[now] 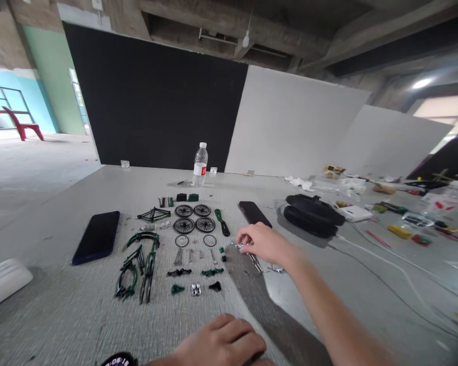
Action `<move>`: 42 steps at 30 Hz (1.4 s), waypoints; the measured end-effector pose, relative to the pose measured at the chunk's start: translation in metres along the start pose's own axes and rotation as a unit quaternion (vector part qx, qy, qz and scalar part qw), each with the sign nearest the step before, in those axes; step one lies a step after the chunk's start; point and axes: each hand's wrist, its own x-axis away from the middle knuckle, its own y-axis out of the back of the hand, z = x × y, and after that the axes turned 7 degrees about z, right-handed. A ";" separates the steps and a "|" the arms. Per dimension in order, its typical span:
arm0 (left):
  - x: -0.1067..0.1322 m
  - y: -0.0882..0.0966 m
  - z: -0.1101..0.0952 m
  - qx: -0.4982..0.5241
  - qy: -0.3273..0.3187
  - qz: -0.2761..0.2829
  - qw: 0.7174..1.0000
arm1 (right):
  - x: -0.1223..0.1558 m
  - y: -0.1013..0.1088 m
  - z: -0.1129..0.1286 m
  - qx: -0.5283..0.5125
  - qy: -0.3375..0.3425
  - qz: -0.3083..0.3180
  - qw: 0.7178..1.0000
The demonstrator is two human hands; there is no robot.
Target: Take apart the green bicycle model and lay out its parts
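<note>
My right hand (262, 243) reaches over the grey mat (80, 310) and pinches a small silver metal part (241, 245) at the right edge of a laid-out set of model bicycle parts. Four black spoked wheels (194, 217) lie in the middle, with a green frame (153, 214) and green forks (137, 264) to their left. A green-handled screwdriver (222, 221) lies just left of that hand. My left hand (221, 341) rests palm down on the mat near the front edge, fingers loosely curled, holding nothing. A watch (119, 360) shows at its wrist.
A dark blue phone (96, 236) lies left of the parts, a black phone (254, 213) right of them. A water bottle (200, 164) stands behind. A black pouch (313, 215), a white cable (385, 256) and assorted clutter fill the right side. A white object (3, 279) sits far left.
</note>
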 end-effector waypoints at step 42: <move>0.000 0.006 -0.001 0.014 0.009 0.046 0.999 | -0.008 0.002 0.001 -0.045 0.075 -0.044 0.995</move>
